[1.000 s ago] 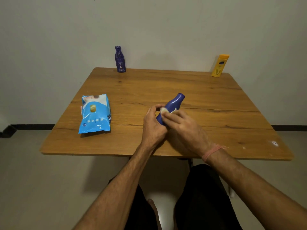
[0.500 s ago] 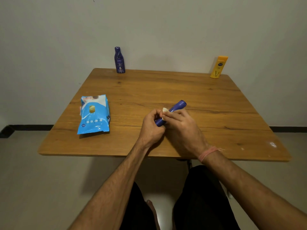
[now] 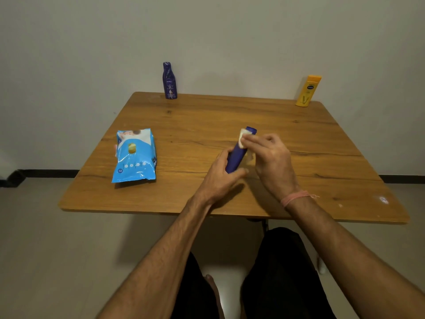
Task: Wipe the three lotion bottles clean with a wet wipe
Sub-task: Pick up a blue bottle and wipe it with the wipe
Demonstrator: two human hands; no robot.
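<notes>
A blue lotion bottle [image 3: 237,155] is tilted above the middle of the wooden table [image 3: 207,120], cap pointing away from me. My left hand [image 3: 220,178] grips its lower end. My right hand [image 3: 271,157] pinches a white wet wipe [image 3: 242,138] against the bottle's neck, just below the cap. A dark blue lotion bottle [image 3: 169,80] stands upright at the table's far left edge. A yellow lotion bottle [image 3: 308,90] stands at the far right corner.
A light blue pack of wet wipes [image 3: 134,155] lies flat on the table's left side. The wall runs right behind the table's far edge. My knees in dark trousers are below the near edge.
The bottle has swung more upright, its cap now pointing away. My right hand has slid the wipe from the bottle's middle up to the neck near the cap.
</notes>
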